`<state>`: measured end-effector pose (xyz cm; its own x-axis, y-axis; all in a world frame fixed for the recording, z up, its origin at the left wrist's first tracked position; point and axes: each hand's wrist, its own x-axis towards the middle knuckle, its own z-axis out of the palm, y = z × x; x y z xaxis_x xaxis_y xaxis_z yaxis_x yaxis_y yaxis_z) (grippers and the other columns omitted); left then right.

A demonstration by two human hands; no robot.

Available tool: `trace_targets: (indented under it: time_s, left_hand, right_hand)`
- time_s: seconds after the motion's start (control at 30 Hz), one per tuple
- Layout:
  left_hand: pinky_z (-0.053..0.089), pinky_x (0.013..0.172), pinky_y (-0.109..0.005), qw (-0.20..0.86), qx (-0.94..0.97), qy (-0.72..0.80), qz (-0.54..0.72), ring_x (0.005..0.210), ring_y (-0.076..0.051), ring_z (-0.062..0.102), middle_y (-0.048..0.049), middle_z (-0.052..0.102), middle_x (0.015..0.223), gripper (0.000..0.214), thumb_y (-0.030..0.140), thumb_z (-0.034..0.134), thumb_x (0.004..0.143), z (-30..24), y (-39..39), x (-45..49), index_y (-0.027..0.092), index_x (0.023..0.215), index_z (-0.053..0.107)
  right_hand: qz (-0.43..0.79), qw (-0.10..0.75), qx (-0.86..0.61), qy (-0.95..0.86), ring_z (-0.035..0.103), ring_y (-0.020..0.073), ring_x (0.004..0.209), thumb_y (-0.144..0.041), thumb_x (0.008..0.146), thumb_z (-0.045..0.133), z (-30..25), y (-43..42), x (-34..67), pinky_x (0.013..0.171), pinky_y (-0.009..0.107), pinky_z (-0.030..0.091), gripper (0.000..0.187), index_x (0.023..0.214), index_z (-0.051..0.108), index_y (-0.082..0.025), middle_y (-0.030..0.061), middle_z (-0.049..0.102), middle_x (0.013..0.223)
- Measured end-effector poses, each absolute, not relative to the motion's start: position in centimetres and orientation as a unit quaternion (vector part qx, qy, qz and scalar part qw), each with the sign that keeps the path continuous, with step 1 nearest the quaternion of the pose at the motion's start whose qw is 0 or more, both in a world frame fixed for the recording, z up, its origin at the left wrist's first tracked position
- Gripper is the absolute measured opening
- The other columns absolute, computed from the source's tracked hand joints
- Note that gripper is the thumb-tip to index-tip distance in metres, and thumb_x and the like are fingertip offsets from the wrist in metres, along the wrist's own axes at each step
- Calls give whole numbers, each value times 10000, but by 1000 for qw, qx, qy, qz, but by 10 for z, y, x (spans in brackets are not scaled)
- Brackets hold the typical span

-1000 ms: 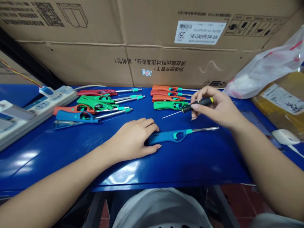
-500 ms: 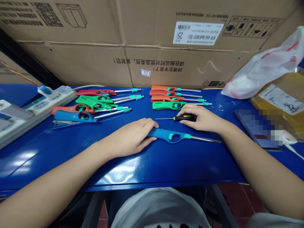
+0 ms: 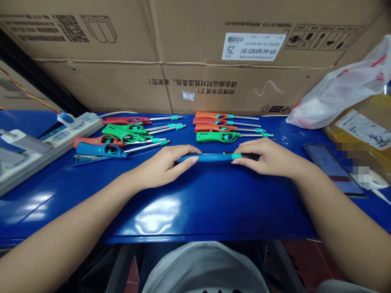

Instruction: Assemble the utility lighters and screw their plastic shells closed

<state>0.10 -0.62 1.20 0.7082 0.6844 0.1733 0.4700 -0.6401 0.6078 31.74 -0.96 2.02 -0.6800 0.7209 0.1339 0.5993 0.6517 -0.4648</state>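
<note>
A blue gas lighter is turned edge-on, its narrow side facing me, above the blue table. My left hand is closed round its handle end at the left, thumb along the near side. My right hand is closed at the lighter's teal collar, fingertips touching it. A screwdriver with a black and yellow handle sits within the right hand's grip, its thin shaft pointing left just behind the lighter. The lighter's metal tube is mostly hidden by the right hand.
Several lighters in red, green, orange and blue lie at the left by a power strip. Another row, with a green lighter nearest, lies behind my hands. A carton stands at the back; a phone and plastic bag are right.
The blue lighter has been raised away from me and rolled edge-on. My left hand has moved with it, and my right hand has shifted slightly right, now touching the collar.
</note>
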Motion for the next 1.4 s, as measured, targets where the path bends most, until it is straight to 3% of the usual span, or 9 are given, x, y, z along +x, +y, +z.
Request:
trace_targets:
  time_s: [0.17,0.3,0.47,0.67,0.87,1.03,1.2,1.33,1.4]
  left_hand:
    - [550,887,-256,306,870,299,245,955,-196,739,-56,791,1114,335,436,683,946,5,-4,1,183,1154,751]
    - [522,674,-220,327,854,310,260,708,-143,671,-41,774,848,292,407,652,963,3,-5,2,147,991,782]
    - [402,515,-193,404,818,341,224,533,-90,499,16,594,579,405,446,606,979,4,-10,8,130,739,690]
    - [411,541,-199,385,833,321,234,546,-91,509,21,611,605,360,407,594,993,2,-14,12,128,801,718]
    - [503,753,-231,350,849,304,252,777,-146,660,-35,761,912,318,403,556,1020,-1,-17,12,164,1076,759]
    - [451,638,-234,396,818,353,223,620,-123,551,-3,589,650,552,484,373,1069,4,-17,13,148,742,664]
    - [466,635,-232,529,756,364,128,663,-126,541,-2,612,766,462,563,461,1018,18,-10,9,161,891,649]
    - [493,672,-254,463,788,385,127,704,-140,557,-19,648,857,429,564,470,1014,32,-4,-8,175,1073,644]
    - [529,860,-314,370,817,417,152,936,-194,628,-50,695,1047,402,544,484,1011,40,2,-17,201,1169,622]
  right_hand:
    - [137,136,-365,-911,623,178,681,-427,1034,494,16,-13,309,645,293,422,335,867,684,-208,37,694,783]
    - [129,120,-365,-914,603,170,644,-418,1050,458,15,-16,305,619,288,393,352,839,650,-211,27,676,759]
    - [134,130,-354,-917,659,185,769,-445,1040,502,15,-20,300,682,286,437,293,987,668,-209,40,717,891]
    - [81,142,-369,-915,660,198,727,-441,1041,499,10,-27,291,642,305,420,311,922,658,-202,52,730,867]
    - [95,164,-380,-905,738,229,920,-404,1043,507,10,-25,292,742,323,489,271,1107,700,-226,52,791,1083]
    - [87,201,-368,-904,751,202,900,-382,1036,537,10,-24,292,762,307,515,250,1083,739,-242,23,807,1033]
    - [27,212,-352,-911,739,197,909,-381,1027,564,10,-22,293,746,319,529,242,1112,734,-233,44,780,1072]
    - [-40,306,-353,-883,688,262,1066,-341,986,626,14,-13,302,913,435,535,231,1188,694,-250,105,732,1149]
    - [-71,397,-384,-831,669,282,1062,-298,962,637,16,-6,311,926,479,534,199,1150,692,-263,118,708,1119]
